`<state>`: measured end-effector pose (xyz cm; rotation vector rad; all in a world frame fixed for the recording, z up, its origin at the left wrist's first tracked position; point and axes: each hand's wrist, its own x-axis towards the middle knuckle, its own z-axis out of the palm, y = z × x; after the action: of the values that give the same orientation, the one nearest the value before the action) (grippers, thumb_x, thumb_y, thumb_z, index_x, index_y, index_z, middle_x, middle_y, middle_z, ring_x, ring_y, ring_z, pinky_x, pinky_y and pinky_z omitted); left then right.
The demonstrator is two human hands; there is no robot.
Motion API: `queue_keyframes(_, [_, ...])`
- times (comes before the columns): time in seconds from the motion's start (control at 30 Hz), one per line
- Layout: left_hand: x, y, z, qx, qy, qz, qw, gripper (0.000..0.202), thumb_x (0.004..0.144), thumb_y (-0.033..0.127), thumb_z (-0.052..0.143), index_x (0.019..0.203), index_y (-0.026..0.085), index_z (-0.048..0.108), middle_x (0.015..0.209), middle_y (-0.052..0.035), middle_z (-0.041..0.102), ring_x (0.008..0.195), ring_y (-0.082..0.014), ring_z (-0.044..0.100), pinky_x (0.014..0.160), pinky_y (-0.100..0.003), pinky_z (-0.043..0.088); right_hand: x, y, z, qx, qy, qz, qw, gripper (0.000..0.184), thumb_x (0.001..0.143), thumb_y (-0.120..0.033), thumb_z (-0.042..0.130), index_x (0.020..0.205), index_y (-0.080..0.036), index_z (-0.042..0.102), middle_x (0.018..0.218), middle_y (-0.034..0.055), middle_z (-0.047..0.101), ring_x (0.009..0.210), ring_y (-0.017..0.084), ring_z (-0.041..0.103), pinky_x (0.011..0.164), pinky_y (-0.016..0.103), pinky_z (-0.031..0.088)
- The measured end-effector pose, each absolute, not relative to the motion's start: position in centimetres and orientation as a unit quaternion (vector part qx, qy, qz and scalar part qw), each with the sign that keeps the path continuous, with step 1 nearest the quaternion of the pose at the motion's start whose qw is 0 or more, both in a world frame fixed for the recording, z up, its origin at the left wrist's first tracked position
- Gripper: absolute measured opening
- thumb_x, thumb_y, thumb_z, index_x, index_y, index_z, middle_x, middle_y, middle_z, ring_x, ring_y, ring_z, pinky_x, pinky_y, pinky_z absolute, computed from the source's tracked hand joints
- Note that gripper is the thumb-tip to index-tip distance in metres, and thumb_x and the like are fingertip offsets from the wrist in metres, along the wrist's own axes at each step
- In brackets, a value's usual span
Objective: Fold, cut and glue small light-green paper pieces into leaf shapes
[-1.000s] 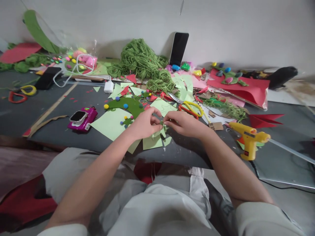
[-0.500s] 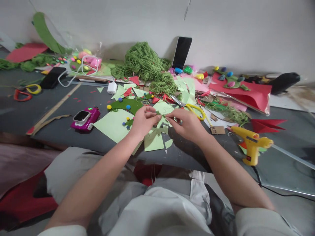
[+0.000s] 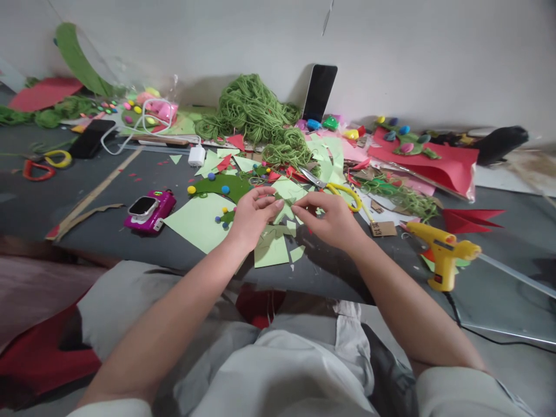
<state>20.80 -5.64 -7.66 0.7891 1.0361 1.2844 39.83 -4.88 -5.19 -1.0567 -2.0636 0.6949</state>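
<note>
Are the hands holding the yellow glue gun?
No, the yellow glue gun rests on the table, apart from the right hand and left hand.

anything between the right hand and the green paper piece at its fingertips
Nothing visible: the right hand has its fingertips right by the green paper piece, though contact is too small to tell. The left hand is on the other side; the scissors lie beyond, not between.

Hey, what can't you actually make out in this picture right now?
All in the head view:
- Left hand and right hand: what, if anything, their fingers pinch; too small and blurred.
- Small green piece with pom-poms: its right end, hidden by the left hand.
- Glue stick: far end, cut off by the right edge.
- Cardboard scrap: lettering too small.
</note>
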Motion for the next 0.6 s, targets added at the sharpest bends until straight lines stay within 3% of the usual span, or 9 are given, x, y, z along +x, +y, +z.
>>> queue_keyframes(0.2, [19.8, -5.2, -8.2, 0.426, 0.414, 0.517, 0.616, 0.035, 0.065, 0.033, 0.093, 0.090, 0.017, 0.074, 0.080, -0.0005, 0.065, 0.075, -0.0105, 0.061, 0.070, -0.023, 0.050, 40.1, -4.8, -5.0, -0.407, -0.780, 0.319, 0.353, 0.017, 0.091, -0.029, 0.066, 0.082, -0.018, 0.073, 0.076, 0.0026, 0.071, 0.065, 0.014, 0.056, 0.062, 0.027, 0.043])
queue_keyframes(0.43, [19.5, -5.2, -7.8, 0.444, 0.421, 0.507, 0.607, 0.035, 0.061, 0.033, 0.095, 0.086, 0.017, 0.076, 0.078, -0.0013, 0.067, 0.072, -0.0115, 0.061, 0.067, -0.025, 0.050, 40.3, -4.7, -4.8, -0.394, -0.792, 0.325, 0.333, 0.016, 0.091, -0.029, 0.068, 0.080, -0.018, 0.072, 0.074, 0.0022, 0.070, 0.063, 0.013, 0.054, 0.061, 0.027, 0.042])
queue_keyframes(0.6, [19.5, -5.4, -7.0, 0.485, 0.439, 0.480, 0.585, 0.034, 0.061, 0.031, 0.093, 0.086, 0.015, 0.074, 0.068, 0.0021, 0.058, 0.064, -0.0090, 0.052, 0.062, -0.022, 0.044, 40.7, -4.3, -4.7, -0.350, -0.809, 0.374, 0.287, 0.015, 0.092, -0.030, 0.067, 0.084, -0.018, 0.073, 0.077, 0.0019, 0.071, 0.067, 0.013, 0.059, 0.067, 0.027, 0.045])
